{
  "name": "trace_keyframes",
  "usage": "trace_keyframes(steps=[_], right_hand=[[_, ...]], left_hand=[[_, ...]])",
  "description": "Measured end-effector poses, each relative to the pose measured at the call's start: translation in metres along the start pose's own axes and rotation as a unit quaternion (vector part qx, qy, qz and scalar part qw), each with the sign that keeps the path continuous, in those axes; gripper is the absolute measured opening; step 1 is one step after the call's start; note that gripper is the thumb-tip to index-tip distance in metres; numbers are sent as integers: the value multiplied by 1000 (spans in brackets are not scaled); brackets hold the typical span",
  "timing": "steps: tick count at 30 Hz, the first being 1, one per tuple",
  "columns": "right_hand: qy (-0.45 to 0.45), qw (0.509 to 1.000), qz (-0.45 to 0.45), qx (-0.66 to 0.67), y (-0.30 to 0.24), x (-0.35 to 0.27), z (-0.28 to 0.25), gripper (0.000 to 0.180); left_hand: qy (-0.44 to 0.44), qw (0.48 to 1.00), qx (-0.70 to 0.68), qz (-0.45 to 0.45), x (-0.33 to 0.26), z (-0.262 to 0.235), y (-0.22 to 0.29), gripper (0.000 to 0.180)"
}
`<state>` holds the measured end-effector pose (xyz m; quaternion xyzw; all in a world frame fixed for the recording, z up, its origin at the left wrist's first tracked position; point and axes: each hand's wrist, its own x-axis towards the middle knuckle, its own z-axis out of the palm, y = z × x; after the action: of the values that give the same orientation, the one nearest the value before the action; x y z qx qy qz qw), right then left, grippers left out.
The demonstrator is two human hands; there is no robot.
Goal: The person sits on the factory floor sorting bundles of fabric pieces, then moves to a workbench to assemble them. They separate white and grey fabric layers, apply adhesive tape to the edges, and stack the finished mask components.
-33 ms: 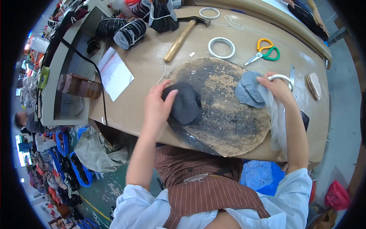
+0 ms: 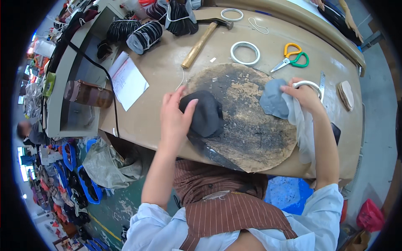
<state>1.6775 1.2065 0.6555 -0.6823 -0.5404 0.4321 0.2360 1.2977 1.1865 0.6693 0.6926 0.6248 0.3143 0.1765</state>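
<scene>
Left hand (image 2: 176, 113): left of frame centre, curled at the left edge of a black piece (image 2: 206, 117); thumb and fingers set apart, thumb tip over the piece. From out here I cannot tell how firmly it grips.
Black piece: thick, rounded, lying on the left part of the board, just left of centre.
Right hand (image 2: 306, 98): right of centre, nearly closed, thumb pinching the right edge of a grey piece (image 2: 274, 100).
Grey piece: over the upper right of the board, well apart from the black piece.
Pale film (image 2: 305, 136): hanging below the right hand, alongside the forearm.
White ring (image 2: 302, 83): at the back of the right hand; I can't make out whether it is worn.
Round board (image 2: 255, 125): worn, dark-stained, mid-frame, on the tan table (image 2: 146, 106).
Above the board: white tape roll (image 2: 246, 63); scissors (image 2: 287, 61) to its right, blades partly open.
Upper centre: wooden-handled hammer (image 2: 199, 47), slanting, beside tied black bundles (image 2: 144, 37).
Left: I read a paper sheet (image 2: 130, 85), tilted, near a brown bottle (image 2: 88, 94).
</scene>
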Motion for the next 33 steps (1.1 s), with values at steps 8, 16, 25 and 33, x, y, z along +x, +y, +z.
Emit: trace_keyframes(steps=[8, 16, 25, 33], right_hand=[[117, 880, -390, -245, -42, -65, 36, 19], [3, 979, -201, -27, -62, -71, 39, 30], [156, 869, -425, -199, -14, 5, 66, 10], [183, 825, -522, -116, -35, -75, 77, 21]], left_hand=[[-90, 964, -159, 191, -34, 15, 61, 37], [-294, 926, -233, 40, -45, 80, 106, 18], [-142, 974, -30, 174, -52, 102, 104, 27], [-297, 807, -491, -139, -28, 65, 85, 30]])
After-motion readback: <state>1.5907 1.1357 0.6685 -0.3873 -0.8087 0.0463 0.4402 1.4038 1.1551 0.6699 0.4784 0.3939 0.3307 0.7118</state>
